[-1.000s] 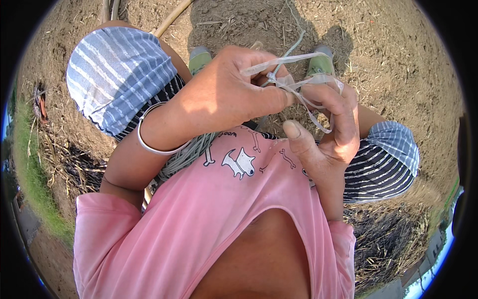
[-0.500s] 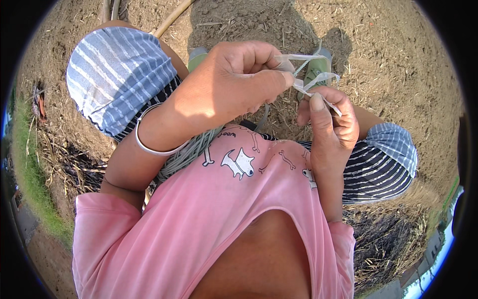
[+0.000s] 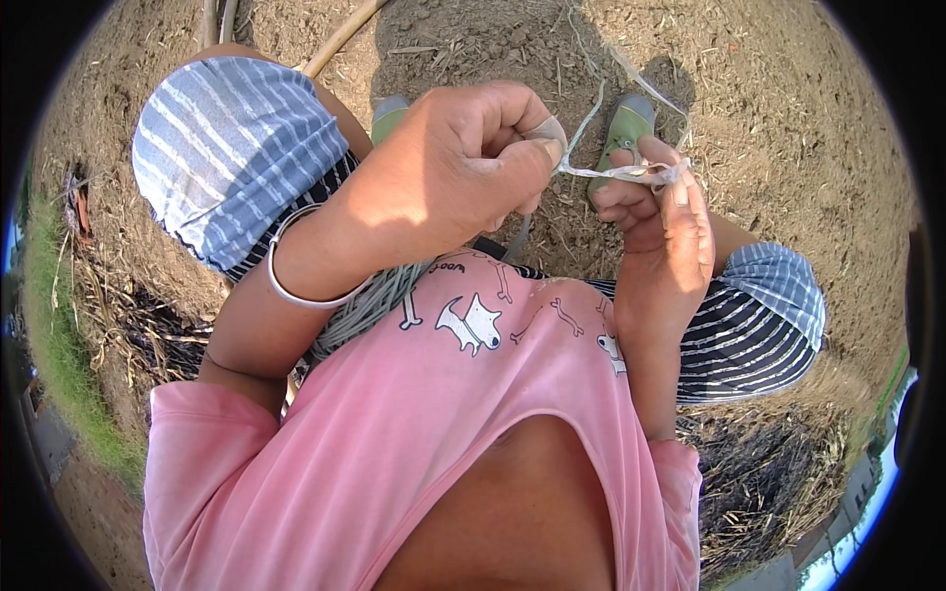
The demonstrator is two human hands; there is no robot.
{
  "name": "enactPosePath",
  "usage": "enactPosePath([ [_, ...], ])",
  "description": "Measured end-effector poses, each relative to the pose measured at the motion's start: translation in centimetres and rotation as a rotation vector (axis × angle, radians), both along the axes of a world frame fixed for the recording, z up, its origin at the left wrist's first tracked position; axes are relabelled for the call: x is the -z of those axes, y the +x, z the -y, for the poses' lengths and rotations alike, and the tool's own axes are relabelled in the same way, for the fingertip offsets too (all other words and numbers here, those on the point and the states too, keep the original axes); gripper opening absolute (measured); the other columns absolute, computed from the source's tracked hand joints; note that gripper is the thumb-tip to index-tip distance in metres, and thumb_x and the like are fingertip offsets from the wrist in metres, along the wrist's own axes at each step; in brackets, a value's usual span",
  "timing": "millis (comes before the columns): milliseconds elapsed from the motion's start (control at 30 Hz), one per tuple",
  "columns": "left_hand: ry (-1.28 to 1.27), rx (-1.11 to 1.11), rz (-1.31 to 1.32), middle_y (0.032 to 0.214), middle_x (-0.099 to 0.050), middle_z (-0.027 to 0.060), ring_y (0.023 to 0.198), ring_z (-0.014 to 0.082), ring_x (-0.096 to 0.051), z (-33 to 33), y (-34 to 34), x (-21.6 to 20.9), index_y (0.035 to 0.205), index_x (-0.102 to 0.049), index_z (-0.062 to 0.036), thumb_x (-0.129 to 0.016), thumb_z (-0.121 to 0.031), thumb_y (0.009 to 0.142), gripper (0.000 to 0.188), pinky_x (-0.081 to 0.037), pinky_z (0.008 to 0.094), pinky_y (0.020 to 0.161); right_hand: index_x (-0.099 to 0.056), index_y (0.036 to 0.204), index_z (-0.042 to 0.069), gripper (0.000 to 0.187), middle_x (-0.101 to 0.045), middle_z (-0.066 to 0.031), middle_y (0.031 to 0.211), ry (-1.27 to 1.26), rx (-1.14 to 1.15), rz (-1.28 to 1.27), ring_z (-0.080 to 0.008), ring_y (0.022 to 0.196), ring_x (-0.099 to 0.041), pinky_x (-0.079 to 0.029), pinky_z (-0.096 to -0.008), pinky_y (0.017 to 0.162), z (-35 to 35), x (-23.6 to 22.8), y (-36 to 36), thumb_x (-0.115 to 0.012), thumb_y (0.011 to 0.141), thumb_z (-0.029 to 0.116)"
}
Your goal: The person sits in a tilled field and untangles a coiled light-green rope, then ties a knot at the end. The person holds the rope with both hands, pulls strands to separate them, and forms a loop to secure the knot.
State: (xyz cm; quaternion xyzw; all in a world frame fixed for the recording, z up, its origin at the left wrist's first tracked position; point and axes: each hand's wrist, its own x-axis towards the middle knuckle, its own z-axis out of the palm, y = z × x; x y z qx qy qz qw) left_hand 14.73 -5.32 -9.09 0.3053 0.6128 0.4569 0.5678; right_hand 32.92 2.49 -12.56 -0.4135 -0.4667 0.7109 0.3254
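Note:
A thin white plastic strip stretches, twisted, between my two hands. My left hand is closed, its thumb and forefinger pinching the strip's left end. At the other end my right hand pinches a loop of it between thumb and fingers. A pale green strand runs up from the left fingertips toward the ground ahead. Another loose length of white strip rises from beside the right fingers. Below my left forearm lies a bundle of grey-green cord against my lap, partly hidden.
My knees, in striped cloth, stand to either side. Green shoes rest on dry soil ahead. Wooden poles lie at the upper left. Dry stalks and grass are on the left, with more straw at the lower right.
My right hand has moved slightly up and right, away from the left, drawing the white strip straighter. The loose lengths now extend farther up. My left hand has barely shifted.

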Motion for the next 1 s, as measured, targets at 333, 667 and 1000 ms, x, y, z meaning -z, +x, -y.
enactPosePath([
  [333, -0.025, -0.011, -0.067, 0.062, -0.054, -0.0026, 0.046, 0.001, -0.041, -0.1, -0.1, -0.3, 0.098, -0.057, -0.0024, -0.052, -0.013, 0.096, 0.011, -0.028, 0.0177, 0.042, -0.05, 0.131, -0.003, 0.046, -0.064, -0.012, 0.108, -0.086, 0.066, -0.217, -0.0167, 0.084, -0.062, -0.049, -0.0292, 0.075, -1.5, 1.4, 1.5, -0.051, 0.1, 0.031],
  [667, -0.002, -0.071, -0.063, 0.059, -0.051, -0.0024, 0.045, 0.0011, -0.04, -0.3, 0.0, -0.5, 0.099, -0.055, -0.0018, -0.05, -0.013, 0.097, 0.012, -0.027, 0.0187, 0.041, -0.05, 0.13, -0.004, 0.043, -0.062, -0.0145, 0.115, -0.086, 0.223, -0.398, -0.0187, 0.086, -0.063, -0.054, -0.032, 0.076, -3.2, 1.7, 3.3, -0.055, 0.098, 0.025],
  [1000, -0.002, 0.021, -0.128, 0.06, -0.048, -0.0075, 0.047, -0.0009, -0.038, -0.2, 0.1, -0.6, 0.099, -0.06, -0.0006, -0.06, -0.016, 0.096, 0.016, -0.026, 0.0182, 0.043, -0.058, 0.121, -0.001, 0.026, -0.064, -0.0143, 0.106, -0.158, 0.176, -0.546, -0.015, 0.079, -0.059, -0.052, -0.0289, 0.072, -3.8, 1.7, 3.6, -0.056, 0.096, 0.005],
])
